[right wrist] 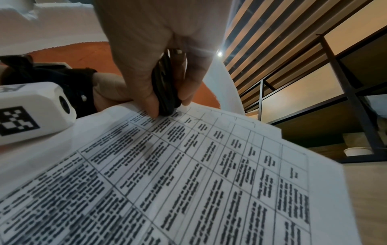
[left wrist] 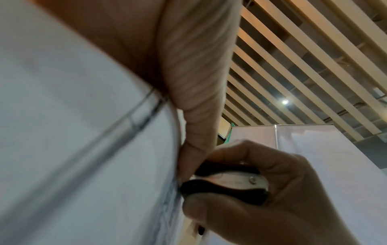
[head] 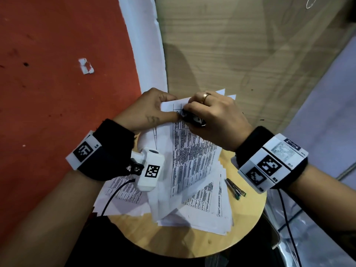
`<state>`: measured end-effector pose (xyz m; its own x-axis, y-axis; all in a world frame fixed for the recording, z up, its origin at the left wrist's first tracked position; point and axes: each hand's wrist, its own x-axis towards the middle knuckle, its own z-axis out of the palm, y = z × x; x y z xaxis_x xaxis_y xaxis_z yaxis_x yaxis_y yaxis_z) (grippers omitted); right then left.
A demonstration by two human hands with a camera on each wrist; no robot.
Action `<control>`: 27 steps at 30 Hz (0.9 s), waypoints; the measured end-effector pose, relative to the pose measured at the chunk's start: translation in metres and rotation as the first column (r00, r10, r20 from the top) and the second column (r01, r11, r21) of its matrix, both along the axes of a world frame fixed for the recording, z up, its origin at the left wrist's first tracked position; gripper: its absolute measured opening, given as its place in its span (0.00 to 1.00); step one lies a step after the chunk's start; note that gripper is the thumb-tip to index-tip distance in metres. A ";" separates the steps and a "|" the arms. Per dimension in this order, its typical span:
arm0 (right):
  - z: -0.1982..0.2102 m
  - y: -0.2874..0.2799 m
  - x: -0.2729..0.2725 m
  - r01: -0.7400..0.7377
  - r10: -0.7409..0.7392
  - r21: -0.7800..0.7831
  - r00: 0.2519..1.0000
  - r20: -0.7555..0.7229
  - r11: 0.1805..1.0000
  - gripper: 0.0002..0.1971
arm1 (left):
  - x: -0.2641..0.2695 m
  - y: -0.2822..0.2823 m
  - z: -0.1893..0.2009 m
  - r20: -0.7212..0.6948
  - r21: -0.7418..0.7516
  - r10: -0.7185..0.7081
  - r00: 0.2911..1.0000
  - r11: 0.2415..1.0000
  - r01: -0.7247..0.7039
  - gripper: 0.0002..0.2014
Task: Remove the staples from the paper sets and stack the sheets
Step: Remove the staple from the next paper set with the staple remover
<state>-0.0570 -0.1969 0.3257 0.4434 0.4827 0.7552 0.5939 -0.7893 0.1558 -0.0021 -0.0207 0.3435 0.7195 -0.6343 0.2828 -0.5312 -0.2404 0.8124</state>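
A stapled paper set (head: 190, 149) printed with a table is lifted at its far corner above the round wooden stool (head: 192, 241). My left hand (head: 154, 108) pinches that corner, thumb on top. My right hand (head: 212, 116) grips a black and silver staple remover (head: 193, 118) and presses its nose on the same corner. From the left wrist the staple remover (left wrist: 228, 184) shows squeezed between thumb and fingers against the sheet edge (left wrist: 171, 190). From the right wrist the staple remover (right wrist: 165, 86) touches the top of the printed page (right wrist: 188, 174). The staple itself is hidden.
Several loose printed sheets (head: 202, 212) lie fanned on the stool. A small metal tool with a green end (head: 235, 188) rests at the stool's right edge. A red floor (head: 57, 74) lies to the left, a wooden panel (head: 240, 45) behind, and cables hang from both wrists.
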 end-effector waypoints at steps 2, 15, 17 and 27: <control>-0.001 -0.001 0.003 0.006 -0.006 0.017 1.000 -0.009 1.000 0.06 | 0.002 0.000 -0.002 -0.046 -0.031 -0.012 0.999 0.999 0.010 0.05; -0.010 -0.003 0.003 -0.058 0.140 0.492 0.981 -0.132 0.869 0.13 | -0.003 -0.006 -0.008 -0.106 -0.254 -0.004 0.994 0.967 -0.023 0.05; -0.009 -0.002 0.002 -0.071 0.173 0.544 0.975 -0.137 0.836 0.13 | -0.002 -0.005 -0.009 -0.070 -0.243 0.001 0.998 0.970 -0.019 0.06; -0.013 -0.011 0.014 0.142 -0.114 0.391 0.989 -0.093 0.909 0.09 | 0.022 -0.005 -0.030 0.305 -0.188 0.400 0.864 0.915 -0.357 0.14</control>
